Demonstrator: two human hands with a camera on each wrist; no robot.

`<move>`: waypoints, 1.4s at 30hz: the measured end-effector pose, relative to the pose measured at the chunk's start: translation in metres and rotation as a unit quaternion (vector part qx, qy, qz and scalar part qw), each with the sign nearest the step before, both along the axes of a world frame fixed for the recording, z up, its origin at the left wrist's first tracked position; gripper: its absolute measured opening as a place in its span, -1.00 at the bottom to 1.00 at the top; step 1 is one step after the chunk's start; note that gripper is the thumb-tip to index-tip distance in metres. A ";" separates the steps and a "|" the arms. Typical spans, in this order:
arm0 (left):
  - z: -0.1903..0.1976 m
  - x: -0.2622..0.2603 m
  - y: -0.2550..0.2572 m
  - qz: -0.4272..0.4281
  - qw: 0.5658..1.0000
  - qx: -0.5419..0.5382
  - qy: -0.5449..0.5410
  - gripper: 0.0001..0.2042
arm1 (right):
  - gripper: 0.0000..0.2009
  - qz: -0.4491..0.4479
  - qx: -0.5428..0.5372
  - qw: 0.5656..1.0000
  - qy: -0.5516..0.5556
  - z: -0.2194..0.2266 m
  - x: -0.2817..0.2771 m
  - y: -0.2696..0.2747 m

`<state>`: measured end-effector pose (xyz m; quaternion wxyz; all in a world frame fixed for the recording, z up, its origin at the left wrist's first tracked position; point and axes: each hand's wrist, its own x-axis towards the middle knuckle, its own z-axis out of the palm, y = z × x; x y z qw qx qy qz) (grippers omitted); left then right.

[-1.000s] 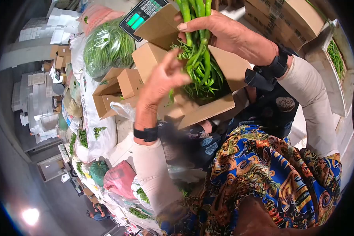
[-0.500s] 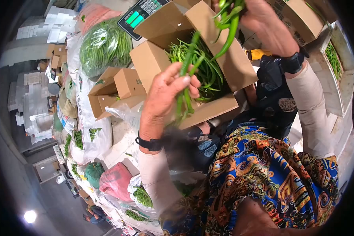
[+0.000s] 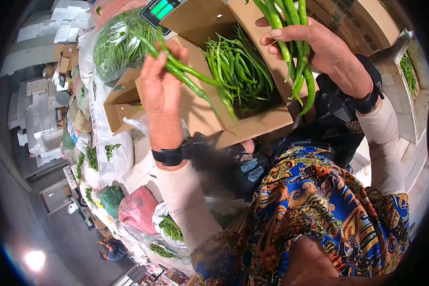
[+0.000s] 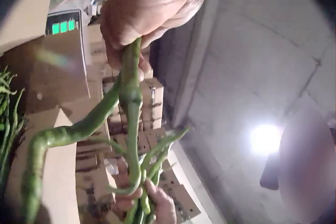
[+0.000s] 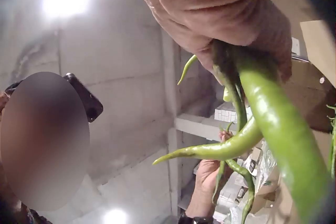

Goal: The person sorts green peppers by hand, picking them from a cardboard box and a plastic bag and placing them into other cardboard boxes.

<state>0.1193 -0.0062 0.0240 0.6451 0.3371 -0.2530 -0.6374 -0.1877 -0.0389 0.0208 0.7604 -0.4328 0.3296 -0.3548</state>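
Two or three long green chili peppers (image 3: 193, 89) are pinched in my left hand (image 3: 160, 93), beyond the left flap of the cardboard box (image 3: 255, 135). One of them curves sharply in the left wrist view. A thicker bunch of green chili peppers (image 3: 308, 90) is in my right hand (image 3: 330, 53), held by thumb and fingers over the box's right flap. In the right wrist view one pepper (image 5: 281, 129) hangs large and shiny below the fingers. More green chili peppers (image 3: 243, 76) lie in the box, which stands between the hands.
A smaller open carton (image 3: 114, 117) stands left of the box. Behind it lies a clear bag of green peppers (image 3: 119, 50), with a scale (image 3: 159, 9) alongside. Sacks, including a pink one (image 3: 138, 209), line the left. A large carton (image 3: 372, 24) and a crate (image 3: 395, 90) stand right.
My left hand, empty over the box a second ago, picked up peppers and moved left with them. My right hand went up and right with its bunch, then came lower.
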 end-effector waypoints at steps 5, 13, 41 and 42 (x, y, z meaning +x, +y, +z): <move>-0.020 0.017 -0.013 -0.024 0.999 0.018 -0.026 -0.79 | -0.69 0.026 0.006 1.000 0.012 0.004 0.005 0.007; -0.081 0.015 -0.031 0.076 0.887 0.156 -0.428 -0.84 | -0.57 0.058 0.040 0.997 0.009 -0.002 0.011 0.013; 0.028 -0.115 0.030 0.069 0.889 -0.063 -0.448 -0.78 | -0.69 0.092 0.136 0.973 -0.165 -0.024 0.025 0.033; 0.026 -0.116 0.028 0.066 0.890 -0.064 -0.447 -0.78 | -0.71 0.090 0.129 0.977 -0.146 -0.027 0.027 0.034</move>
